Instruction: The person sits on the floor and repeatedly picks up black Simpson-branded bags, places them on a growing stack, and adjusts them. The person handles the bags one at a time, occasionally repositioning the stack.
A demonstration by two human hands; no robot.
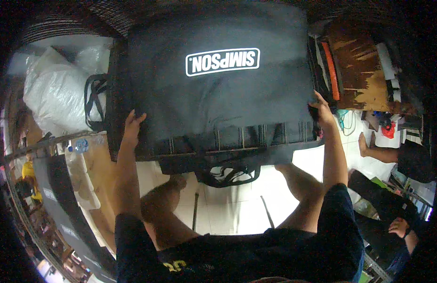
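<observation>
Large black fabric bag [218, 101] spans the gap between left hand [133, 126] and right hand [325, 113], fingers at its two side edges. Left thumb and forefinger spread apart on the fabric; right fingers at the edge, partly hidden (can't tell if either is actually clamped). Clear-white plastic sack [58, 96] left of the left fingers; worn brown panel [355, 59] beyond and right of the right fingers. White-bordered logo [223, 62] between both sets, farther out. Orange strip [330, 70] just beyond right fingers.
</observation>
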